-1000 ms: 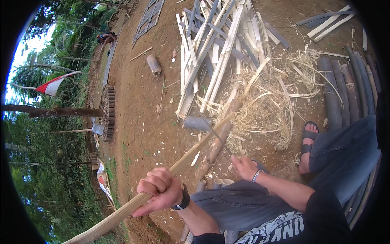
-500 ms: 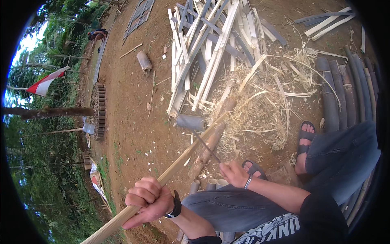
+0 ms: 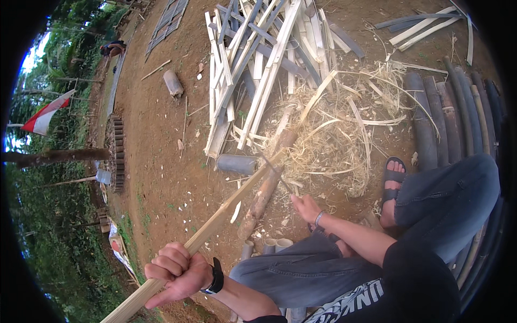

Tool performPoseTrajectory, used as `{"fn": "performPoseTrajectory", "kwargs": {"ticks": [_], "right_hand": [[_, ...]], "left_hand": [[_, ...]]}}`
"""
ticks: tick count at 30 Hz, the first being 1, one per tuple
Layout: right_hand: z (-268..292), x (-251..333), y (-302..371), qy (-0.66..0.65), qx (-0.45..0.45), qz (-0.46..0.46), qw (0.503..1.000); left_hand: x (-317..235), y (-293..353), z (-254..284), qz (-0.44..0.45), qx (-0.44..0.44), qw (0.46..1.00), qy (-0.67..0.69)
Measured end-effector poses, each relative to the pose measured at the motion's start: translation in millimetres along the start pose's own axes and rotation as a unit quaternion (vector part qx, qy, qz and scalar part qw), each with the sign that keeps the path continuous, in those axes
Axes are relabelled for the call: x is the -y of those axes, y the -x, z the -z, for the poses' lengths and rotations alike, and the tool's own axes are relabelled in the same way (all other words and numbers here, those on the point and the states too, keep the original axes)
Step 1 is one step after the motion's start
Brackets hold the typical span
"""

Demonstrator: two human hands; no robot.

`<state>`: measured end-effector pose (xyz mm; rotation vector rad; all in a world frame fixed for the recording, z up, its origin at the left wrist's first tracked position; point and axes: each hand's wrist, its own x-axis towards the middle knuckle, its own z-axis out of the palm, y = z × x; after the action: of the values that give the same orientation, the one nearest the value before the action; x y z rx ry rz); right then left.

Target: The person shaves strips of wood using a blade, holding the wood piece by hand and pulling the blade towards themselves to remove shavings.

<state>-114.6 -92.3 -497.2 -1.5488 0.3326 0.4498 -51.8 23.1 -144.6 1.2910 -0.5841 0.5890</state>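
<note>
My left hand (image 3: 180,273), wearing a black wristband, is wrapped round a long pale bamboo strip (image 3: 229,208). The strip slants from the lower left to the middle, its far end by a wood log (image 3: 259,203). In my right hand (image 3: 307,209) is a thin dark-bladed knife (image 3: 276,172), its handle mostly hidden by the fingers. The blade lies across the strip close to the strip's far end. Curly bamboo shavings (image 3: 334,145) are heaped just beyond and to the right of that end.
Split bamboo strips (image 3: 264,70) are piled at the back. A short bamboo section (image 3: 237,163) lies beside the log, another piece (image 3: 173,83) farther left. Bamboo poles (image 3: 423,124) line the right side. My sandalled foot (image 3: 393,180) rests near the shavings.
My right hand has pushed the knife forward along the strip toward its far end. My left hand keeps its hold, and the whole view has shifted slightly.
</note>
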Motion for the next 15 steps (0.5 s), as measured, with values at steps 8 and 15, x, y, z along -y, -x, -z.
{"fn": "performPoseTrajectory", "kwargs": {"ticks": [8, 15], "right_hand": [[2.3, 27.7, 19.0, -0.072, 0.003, 0.125, 0.990], [32.5, 23.6, 2.8, -0.075, 0.023, -0.069, 0.995]], "left_hand": [[6.7, 1.4, -0.4, -0.007, -0.026, 1.000, -0.002], [7.0, 4.8, -6.7, -0.010, -0.015, 1.000, -0.007]]}}
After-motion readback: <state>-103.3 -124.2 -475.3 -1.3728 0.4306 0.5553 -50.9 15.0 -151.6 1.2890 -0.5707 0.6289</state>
